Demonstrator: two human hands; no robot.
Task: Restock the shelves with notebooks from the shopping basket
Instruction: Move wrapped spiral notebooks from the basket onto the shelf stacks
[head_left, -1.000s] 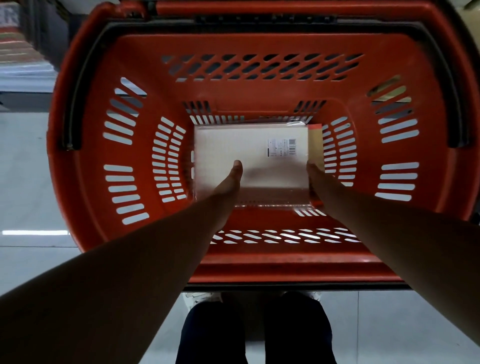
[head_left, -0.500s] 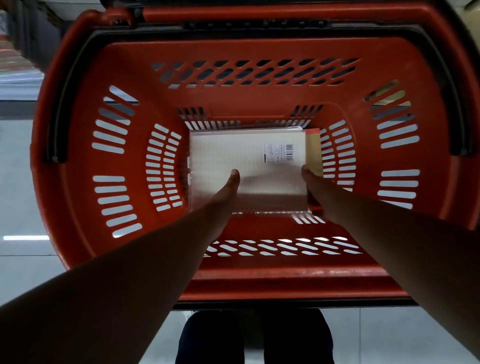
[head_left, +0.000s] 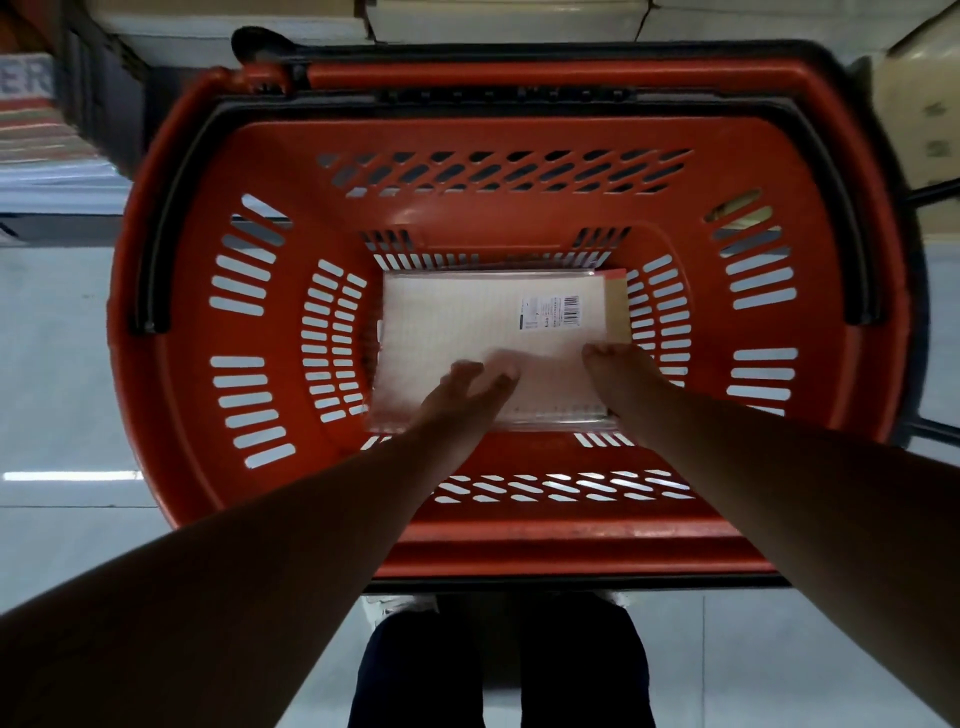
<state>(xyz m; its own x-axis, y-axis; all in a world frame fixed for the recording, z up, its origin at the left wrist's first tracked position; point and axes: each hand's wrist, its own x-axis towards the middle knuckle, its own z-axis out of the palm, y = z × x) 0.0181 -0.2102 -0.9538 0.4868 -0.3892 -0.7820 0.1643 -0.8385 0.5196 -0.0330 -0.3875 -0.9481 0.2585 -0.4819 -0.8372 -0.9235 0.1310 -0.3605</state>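
Both hands down inside the shopping basket (head_left: 519, 551), reaching for the stack on its bottom. Top notebook (head_left: 467, 317) lying flat against the far end of the basket floor, long axis running left to right across the view, so straight ahead of and below both wrists. Left hand (head_left: 460, 397) resting on the near left part of the cover, fingers (head_left: 498, 376) apart and blurred, pressing, not gripping. Right hand (head_left: 621, 371) at the near right edge, fingers curled over that edge and seemingly clamped on it; thumb hidden, so hard to tell how deep the hold goes. Right hand nearer to a real grip, left merely steadying.

Pale cover with a faint grid, sealed in clear glossy wrap, with a white barcode label (head_left: 550, 312) towards the far right corner. Just beyond its right side, a strip of a brown notebook (head_left: 618, 301), either underneath or beside; cannot tell which, nor how many more lie below.

Judging by this: lifting not yet begun. Probably calls for a proper hold on both short ends, then a level lift clear of the high red walls. Slippery wrap likely to slide.
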